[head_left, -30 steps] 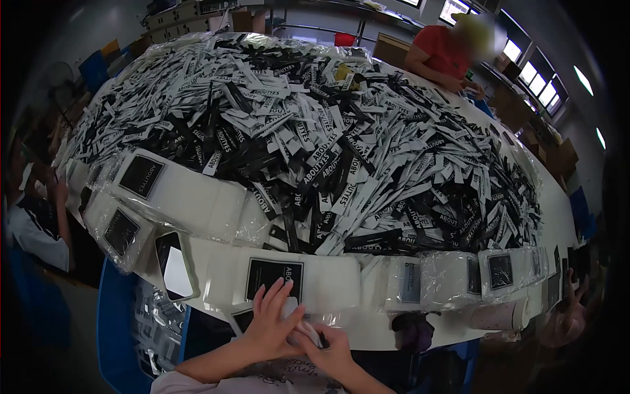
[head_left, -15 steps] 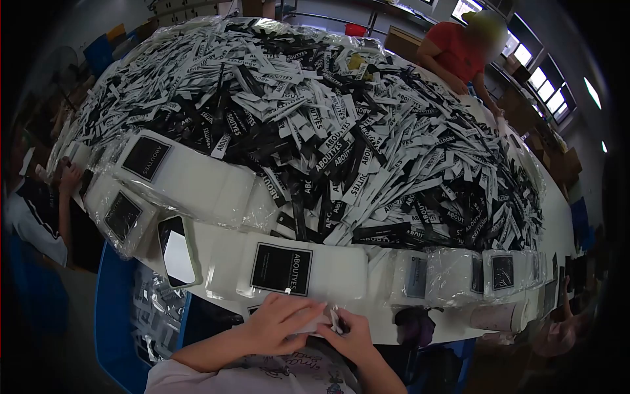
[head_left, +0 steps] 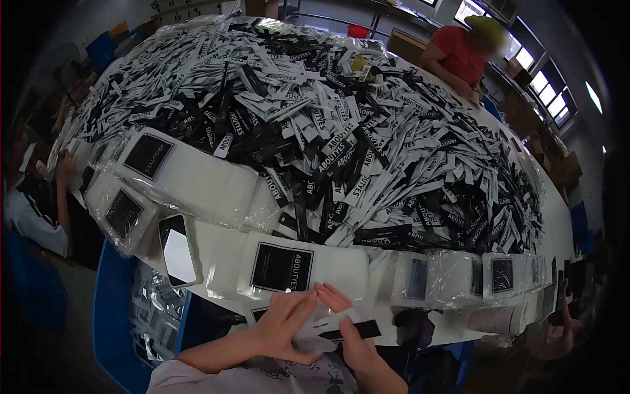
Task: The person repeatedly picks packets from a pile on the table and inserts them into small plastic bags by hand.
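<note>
Both hands are close together at the table's front edge, over my lap. My right hand [head_left: 357, 345] has its thumb pressed on a narrow black-and-white packet [head_left: 367, 328]. A small translucent plastic bag [head_left: 321, 325] lies between my two hands. My left hand [head_left: 285, 325] is curved round the bag's left side, thumb low and fingers high, its fingertips near those of my right hand. Just beyond them is a stack of white bags with a black ABOUTYES label [head_left: 282, 266]. Part of the bag is hidden by my fingers.
A large heap of black and white ABOUTYES packets [head_left: 328, 138] covers the table. Wrapped bag stacks [head_left: 453, 276] line the right front; another wrapped stack [head_left: 190, 174] lies left, near a phone [head_left: 178, 253]. A blue bin [head_left: 105, 315] stands below. Co-workers sit around.
My right hand has turned and opened outward, bringing the black-and-white packet into view. My left hand has shifted slightly left and its thumb has spread downward. The co-worker at back right has drawn an arm in.
</note>
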### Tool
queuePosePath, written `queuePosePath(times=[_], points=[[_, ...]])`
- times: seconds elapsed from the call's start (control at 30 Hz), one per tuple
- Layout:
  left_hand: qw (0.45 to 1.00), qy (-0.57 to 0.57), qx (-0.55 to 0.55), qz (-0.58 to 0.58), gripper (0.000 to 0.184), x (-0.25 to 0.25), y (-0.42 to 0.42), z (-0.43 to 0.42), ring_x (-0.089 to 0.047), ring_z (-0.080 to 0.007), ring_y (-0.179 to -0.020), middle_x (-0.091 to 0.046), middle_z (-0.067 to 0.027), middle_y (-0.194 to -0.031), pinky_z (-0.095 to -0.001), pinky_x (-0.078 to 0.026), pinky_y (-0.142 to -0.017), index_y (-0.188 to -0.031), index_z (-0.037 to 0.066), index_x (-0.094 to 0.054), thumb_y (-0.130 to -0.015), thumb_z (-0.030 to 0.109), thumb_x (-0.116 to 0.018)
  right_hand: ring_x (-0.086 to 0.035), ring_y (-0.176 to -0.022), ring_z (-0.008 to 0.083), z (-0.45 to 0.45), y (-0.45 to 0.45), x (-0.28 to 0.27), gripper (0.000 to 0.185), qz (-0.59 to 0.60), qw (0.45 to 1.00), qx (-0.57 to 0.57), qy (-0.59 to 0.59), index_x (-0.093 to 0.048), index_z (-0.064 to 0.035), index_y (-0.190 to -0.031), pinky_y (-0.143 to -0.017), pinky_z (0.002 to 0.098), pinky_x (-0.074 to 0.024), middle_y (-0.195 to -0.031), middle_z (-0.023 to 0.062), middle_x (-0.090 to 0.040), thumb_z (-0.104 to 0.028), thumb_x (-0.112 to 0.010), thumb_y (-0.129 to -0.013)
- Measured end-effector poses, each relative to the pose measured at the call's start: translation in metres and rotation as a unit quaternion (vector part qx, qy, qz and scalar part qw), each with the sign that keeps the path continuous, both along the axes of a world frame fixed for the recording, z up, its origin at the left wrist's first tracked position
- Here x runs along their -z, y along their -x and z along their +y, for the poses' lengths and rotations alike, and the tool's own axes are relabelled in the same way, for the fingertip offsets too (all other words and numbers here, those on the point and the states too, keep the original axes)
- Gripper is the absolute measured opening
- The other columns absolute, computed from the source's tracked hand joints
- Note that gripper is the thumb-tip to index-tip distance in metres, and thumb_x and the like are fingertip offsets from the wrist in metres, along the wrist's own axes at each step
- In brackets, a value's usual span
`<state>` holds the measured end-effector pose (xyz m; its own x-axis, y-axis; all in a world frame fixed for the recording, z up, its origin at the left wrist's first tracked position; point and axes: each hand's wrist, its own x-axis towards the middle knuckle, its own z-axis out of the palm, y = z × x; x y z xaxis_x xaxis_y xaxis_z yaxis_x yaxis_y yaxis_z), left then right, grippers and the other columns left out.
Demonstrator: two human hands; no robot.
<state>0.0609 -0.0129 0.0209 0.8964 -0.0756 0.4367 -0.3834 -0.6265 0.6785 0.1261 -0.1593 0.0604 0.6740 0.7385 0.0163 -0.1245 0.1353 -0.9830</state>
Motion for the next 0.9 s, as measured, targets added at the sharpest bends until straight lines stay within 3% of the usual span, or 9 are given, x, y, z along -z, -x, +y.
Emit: queuePosePath(times=[0.1,0.17,0.2,0.33,0.47,0.57,0.73,0.87,0.9], points=[[0.999,0.030,0.028,-0.009,0.100,-0.004,-0.004,0.002,-0.041,-0.0276,-0.105,-0.038,-0.0170,-0.122,-0.0383,-0.032,-0.078,-0.130,-0.003,-0.027,-0.053,0.040,-0.074,-0.032,-0.124,0.0261,0.000,0.004,0.005,0.038,0.005,0.996,0.090,0.021,-0.045,0.0026,-0.118,-0.101,0.0398,-0.0221,-0.129,0.0155,-0.038,-0.012,-0.051,-0.084],[0.998,0.053,0.018,0.006,0.098,-0.002,-0.003,0.007,-0.042,-0.0279,-0.104,-0.039,-0.0161,-0.121,-0.0374,-0.032,-0.077,-0.129,-0.003,-0.028,-0.054,0.039,-0.074,-0.044,-0.109,0.0230,-0.016,0.002,0.010,0.038,-0.364,0.905,0.192,0.104,-0.052,0.0004,-0.110,-0.092,0.0359,-0.0304,-0.111,0.0106,-0.051,-0.016,-0.061,-0.077],[0.998,0.054,0.017,0.007,0.098,0.000,-0.003,0.008,-0.042,-0.0279,-0.104,-0.039,-0.0161,-0.121,-0.0374,-0.032,-0.077,-0.129,-0.003,-0.028,-0.054,0.039,-0.074,-0.047,-0.094,0.0205,-0.018,0.001,0.001,0.032,-0.420,0.883,0.142,0.157,-0.061,-0.0055,-0.098,-0.087,0.0362,-0.0316,-0.092,0.0035,-0.056,-0.018,-0.067,-0.070],[0.997,-0.019,0.061,0.042,0.100,-0.008,-0.001,0.007,-0.043,-0.0296,-0.104,-0.039,-0.0160,-0.121,-0.0380,-0.034,-0.081,-0.132,-0.002,-0.025,-0.055,0.039,-0.075,-0.049,-0.092,0.0178,-0.020,0.002,0.029,0.022,-0.449,0.869,-0.060,0.198,-0.064,-0.0134,-0.089,-0.090,0.0409,-0.0279,-0.086,-0.0001,-0.057,-0.021,-0.068,-0.069],[0.968,0.093,0.114,0.205,0.093,-0.020,-0.004,0.029,-0.047,-0.0314,-0.101,-0.042,-0.0189,-0.119,-0.0363,-0.040,-0.082,-0.133,0.001,-0.022,-0.063,0.035,-0.073,-0.050,-0.095,0.0157,-0.024,-0.005,0.014,0.018,-0.470,0.858,-0.029,0.204,-0.064,-0.0137,-0.087,-0.091,0.0406,-0.0276,-0.083,-0.0015,-0.058,-0.021,-0.067,-0.071],[0.935,0.106,0.050,0.335,0.084,-0.033,-0.006,0.035,-0.058,-0.0320,-0.083,-0.056,-0.0166,-0.099,-0.0353,-0.047,-0.070,-0.134,0.009,-0.024,-0.067,0.029,-0.070,-0.050,-0.097,0.0154,-0.017,-0.005,0.004,0.017,-0.452,0.858,0.063,0.236,-0.064,-0.0133,-0.086,-0.091,0.0413,-0.0274,-0.084,-0.0027,-0.059,-0.019,-0.068,-0.071],[0.937,0.045,0.041,0.344,0.078,-0.032,-0.006,0.033,-0.060,-0.0324,-0.071,-0.061,-0.0127,-0.087,-0.0349,-0.049,-0.064,-0.132,0.013,-0.030,-0.067,0.027,-0.070,-0.051,-0.097,0.0173,-0.021,-0.017,0.009,0.018,-0.434,0.870,-0.098,0.214,-0.063,-0.0102,-0.086,-0.090,0.0377,-0.0303,-0.092,-0.0015,-0.060,-0.017,-0.068,-0.070],[0.937,0.155,0.016,0.313,0.055,-0.027,-0.001,0.021,-0.062,-0.0218,-0.074,-0.062,-0.0126,-0.086,-0.0285,-0.049,-0.065,-0.117,0.006,-0.048,-0.069,0.022,-0.070,-0.052,-0.098,0.0186,-0.012,-0.020,0.012,0.019,-0.420,0.892,-0.008,0.166,-0.063,-0.0061,-0.085,-0.084,0.0326,-0.0385,-0.087,0.0041,-0.062,-0.007,-0.070,-0.067],[0.913,0.227,-0.008,0.338,0.043,-0.028,0.000,0.020,-0.062,-0.0173,-0.074,-0.063,-0.0121,-0.085,-0.0255,-0.048,-0.065,-0.109,0.003,-0.055,-0.072,0.018,-0.069,-0.053,-0.097,0.0178,-0.003,-0.011,0.008,0.018,-0.307,0.931,0.137,0.140,-0.063,-0.0052,-0.086,-0.083,0.0305,-0.0397,-0.088,0.0044,-0.061,-0.006,-0.068,-0.069]])
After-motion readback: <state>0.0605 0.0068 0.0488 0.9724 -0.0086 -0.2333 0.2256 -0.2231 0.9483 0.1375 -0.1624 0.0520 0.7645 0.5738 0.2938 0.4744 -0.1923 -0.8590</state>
